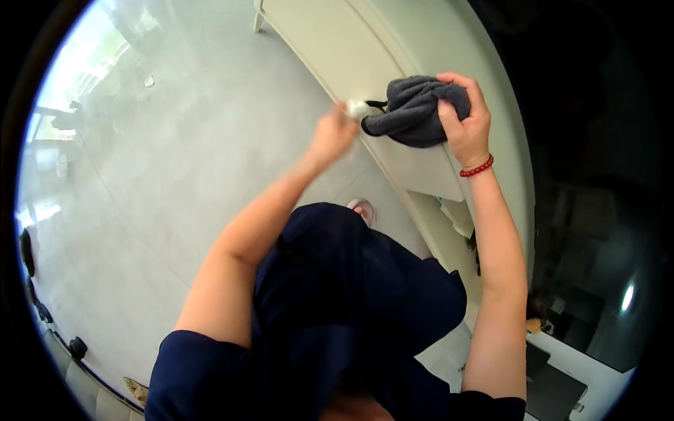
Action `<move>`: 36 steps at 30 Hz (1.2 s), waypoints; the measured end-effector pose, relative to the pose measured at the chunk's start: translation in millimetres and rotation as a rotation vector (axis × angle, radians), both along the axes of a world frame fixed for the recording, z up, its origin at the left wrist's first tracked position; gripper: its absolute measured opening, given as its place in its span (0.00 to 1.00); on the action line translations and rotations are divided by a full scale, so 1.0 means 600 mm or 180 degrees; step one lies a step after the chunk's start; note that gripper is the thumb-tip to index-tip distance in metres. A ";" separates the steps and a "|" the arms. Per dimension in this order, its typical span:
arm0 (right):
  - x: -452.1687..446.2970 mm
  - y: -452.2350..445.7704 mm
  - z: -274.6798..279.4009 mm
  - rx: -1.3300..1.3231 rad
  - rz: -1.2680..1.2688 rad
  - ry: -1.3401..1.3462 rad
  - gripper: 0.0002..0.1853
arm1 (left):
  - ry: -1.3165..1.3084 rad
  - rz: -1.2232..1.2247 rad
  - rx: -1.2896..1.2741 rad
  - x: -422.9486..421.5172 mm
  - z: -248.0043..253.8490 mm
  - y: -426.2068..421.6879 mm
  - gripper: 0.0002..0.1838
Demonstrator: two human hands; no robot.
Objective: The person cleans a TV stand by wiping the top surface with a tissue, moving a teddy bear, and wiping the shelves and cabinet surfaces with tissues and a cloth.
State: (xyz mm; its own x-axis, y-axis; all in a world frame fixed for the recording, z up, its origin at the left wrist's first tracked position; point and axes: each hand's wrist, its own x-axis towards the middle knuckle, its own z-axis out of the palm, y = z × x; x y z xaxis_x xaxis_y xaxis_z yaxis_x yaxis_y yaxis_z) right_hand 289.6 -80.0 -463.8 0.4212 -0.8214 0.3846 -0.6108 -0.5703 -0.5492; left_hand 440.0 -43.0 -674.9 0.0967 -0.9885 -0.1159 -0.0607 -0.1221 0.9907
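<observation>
My right hand (469, 121) grips a dark grey cloth (418, 116), thumb on the near side and fingers over the far side. The bunched cloth is held over the cream cabinet (351, 49) and hides part of it. To its left is my left hand (335, 133), blurred by motion, with its fingers closed around a small white object (359, 109). That object sits right beside the cloth's left edge; its kind is too smeared to make out. A red bead bracelet (477, 167) circles my right wrist.
An open compartment (449, 210) in the cabinet front holds some items. A large dark screen (597, 231) stands along the right. Below it lies a black box-like thing (554, 386). Glossy grey floor (175, 154) spreads to the left. My slippered foot (363, 210) is near the cabinet.
</observation>
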 end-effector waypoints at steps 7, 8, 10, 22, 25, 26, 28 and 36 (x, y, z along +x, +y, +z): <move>0.002 0.000 0.005 0.0108 0.0087 -0.0169 0.13 | -0.0239 0.1210 -0.1985 0.013 0.106 -0.106 0.11; 0.003 0.001 0.007 0.0102 0.0118 -0.0192 0.13 | -0.0174 0.0834 -0.2031 -0.005 0.078 -0.084 0.11; 0.000 0.008 0.009 0.0143 0.0087 -0.0169 0.13 | -0.0094 -0.0464 -0.1792 -0.023 0.047 -0.011 0.09; -0.003 -0.006 0.013 0.1175 -0.0113 -0.1950 0.22 | 0.4079 0.0038 0.0755 0.174 0.087 0.003 0.18; -0.011 -0.030 0.030 0.0302 -0.0220 -0.0684 0.31 | 0.3800 0.0147 0.0657 0.182 0.106 -0.014 0.17; -0.028 -0.041 0.026 -0.0403 -0.0133 0.0315 0.34 | 0.3654 0.0130 0.0561 0.169 0.119 -0.029 0.17; -0.028 -0.056 -0.031 -0.0824 -0.0060 0.1651 0.41 | 0.3490 0.0331 0.0274 0.167 0.141 -0.070 0.16; 0.152 -0.103 -0.070 -0.1018 0.2172 0.1727 0.14 | 0.3434 0.1376 -0.0290 0.225 0.135 -0.089 0.16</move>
State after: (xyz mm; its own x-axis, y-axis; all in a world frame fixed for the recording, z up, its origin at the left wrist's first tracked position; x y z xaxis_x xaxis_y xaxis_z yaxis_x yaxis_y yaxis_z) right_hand 381.0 -141.9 -505.7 0.9628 -0.2184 0.1590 -0.2146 -0.9758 -0.0409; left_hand 575.0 -96.2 -594.1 0.3222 -0.9062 -0.2740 0.8480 0.1476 0.5090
